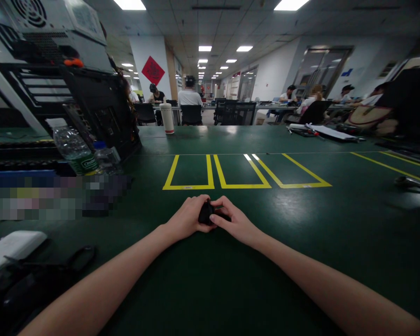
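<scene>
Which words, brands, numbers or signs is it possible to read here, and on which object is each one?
None can be read with certainty.
Green bottle label: pale lettering, too blurred.
Red diamond sign: dark marking, too blurred.
White cup: red marks, too small.
Tags on the yellow tape: too small.
Held black object: no text visible.

1 small black object (205,213) — between both hands (209,217)
</scene>
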`<state>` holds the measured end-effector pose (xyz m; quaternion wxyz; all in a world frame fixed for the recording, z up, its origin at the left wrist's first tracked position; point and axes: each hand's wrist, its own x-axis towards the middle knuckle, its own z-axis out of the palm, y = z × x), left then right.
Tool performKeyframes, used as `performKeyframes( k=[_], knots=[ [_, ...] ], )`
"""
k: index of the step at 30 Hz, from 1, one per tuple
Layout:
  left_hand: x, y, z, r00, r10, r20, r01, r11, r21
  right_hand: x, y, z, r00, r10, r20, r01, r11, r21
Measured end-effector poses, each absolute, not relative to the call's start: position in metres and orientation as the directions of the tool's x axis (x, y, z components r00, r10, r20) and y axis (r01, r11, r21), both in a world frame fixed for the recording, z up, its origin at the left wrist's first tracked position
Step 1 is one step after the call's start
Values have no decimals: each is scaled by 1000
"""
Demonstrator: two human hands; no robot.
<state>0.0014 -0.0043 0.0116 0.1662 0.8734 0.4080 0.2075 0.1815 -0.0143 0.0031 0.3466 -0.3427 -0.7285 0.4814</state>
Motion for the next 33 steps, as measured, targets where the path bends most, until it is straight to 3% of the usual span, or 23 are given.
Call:
performKeyframes(
  k=[10,16,22,28,33],
  knots=[
    [2,-5,12,574,784,236,622,-605,497,180,-11,2,-505,857,107,199,236,-951],
    [1,-5,13,586,774,240,620,-619,482,182,-15,4,-524,835,169,182,303,-936],
    [2,-4,12,592,761,267,616,-640,459,180,-11,0,-502,849,164,131,261,-956],
    [1,-4,12,592,766,250,610,-629,482,180,-10,-1,-499,860,110,187,231,-955],
    [1,-4,11,583,773,249,632,-624,460,182,-12,2,-535,827,174,117,276,-954]
  ],
)
